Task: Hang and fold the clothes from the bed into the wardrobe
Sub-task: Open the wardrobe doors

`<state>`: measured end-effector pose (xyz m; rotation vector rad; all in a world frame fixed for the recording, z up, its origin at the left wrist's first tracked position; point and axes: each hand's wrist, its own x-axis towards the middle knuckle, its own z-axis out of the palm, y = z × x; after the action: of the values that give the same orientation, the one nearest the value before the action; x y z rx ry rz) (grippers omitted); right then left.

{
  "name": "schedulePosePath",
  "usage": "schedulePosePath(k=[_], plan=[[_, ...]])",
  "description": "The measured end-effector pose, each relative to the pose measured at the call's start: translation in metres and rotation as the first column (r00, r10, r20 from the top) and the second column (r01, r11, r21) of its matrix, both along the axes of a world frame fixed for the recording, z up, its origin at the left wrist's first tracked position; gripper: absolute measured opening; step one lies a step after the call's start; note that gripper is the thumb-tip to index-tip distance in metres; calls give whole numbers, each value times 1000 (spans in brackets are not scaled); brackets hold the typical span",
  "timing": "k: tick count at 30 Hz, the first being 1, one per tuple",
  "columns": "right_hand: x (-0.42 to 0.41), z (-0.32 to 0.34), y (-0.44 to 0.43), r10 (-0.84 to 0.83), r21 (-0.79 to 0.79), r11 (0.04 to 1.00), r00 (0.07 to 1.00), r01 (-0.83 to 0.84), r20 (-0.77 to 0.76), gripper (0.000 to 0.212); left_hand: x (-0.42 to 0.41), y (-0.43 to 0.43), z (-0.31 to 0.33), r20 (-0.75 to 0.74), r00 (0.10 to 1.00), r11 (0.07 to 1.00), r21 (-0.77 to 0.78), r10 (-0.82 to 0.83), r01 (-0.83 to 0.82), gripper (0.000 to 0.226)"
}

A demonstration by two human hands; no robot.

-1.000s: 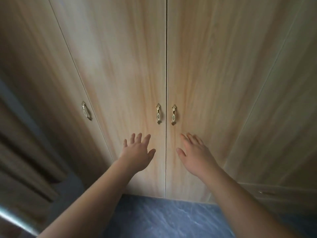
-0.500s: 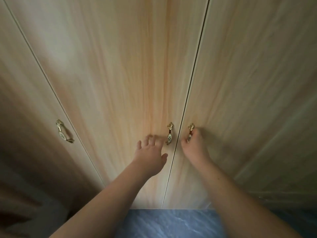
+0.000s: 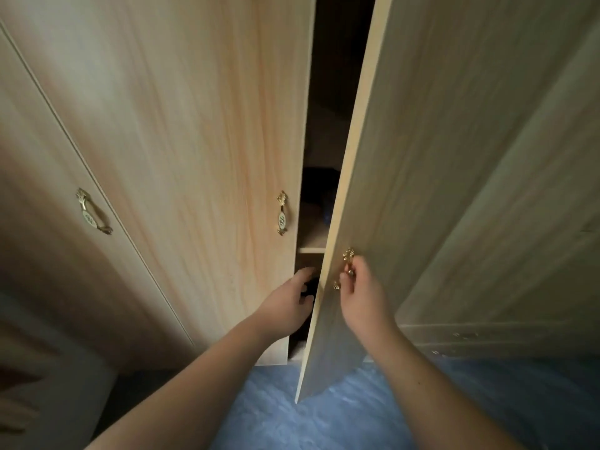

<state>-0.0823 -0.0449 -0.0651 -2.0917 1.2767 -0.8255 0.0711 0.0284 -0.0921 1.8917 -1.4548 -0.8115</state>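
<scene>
Obs., head view. Wardrobe fills the frame straight ahead. It is light wood grain and stands on a blue marbled floor.

Right door: ajar, free edge swung out toward the camera. This leaves a tall, narrow wedge of gap against the middle door, which sits flush and closed.

Right hand: on the gold pull of the right door. Fingers are curled round its lower half in a firm hold (the leaf-shaped top of the pull shows above the knuckles).

Left hand: low at the free edge of the middle door, below the middle pull, which it does not touch. Fingers are loosely bent and spread, with the tips reaching past the edge into the dark gap. No grasp seen. Whether the tips touch the door edge cannot be told, as that spot is blurred.

Inside, through the gap: one horizontal shelf, near the level of the gold pull's top. A dark shape sits above it, too dim to identify. The compartment below the shelf is in shadow.

Far left: a third door, closed, with a matching pull bearing a pale oval plaque.

Both forearms are bare. They enter from the bottom of the frame and converge on the gap.
</scene>
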Motion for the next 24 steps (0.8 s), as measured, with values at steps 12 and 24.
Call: schedulePosePath(k=[12, 24], plan=[[-243, 12, 68, -176, 125, 976, 984, 179, -30, 33, -242, 36, -9, 11, 936, 936, -23, -352, 352, 54], [-369, 36, 66, -308, 312, 912, 947, 266, 91, 50, -359, -30, -8, 7, 818, 813, 111, -576, 571, 73]])
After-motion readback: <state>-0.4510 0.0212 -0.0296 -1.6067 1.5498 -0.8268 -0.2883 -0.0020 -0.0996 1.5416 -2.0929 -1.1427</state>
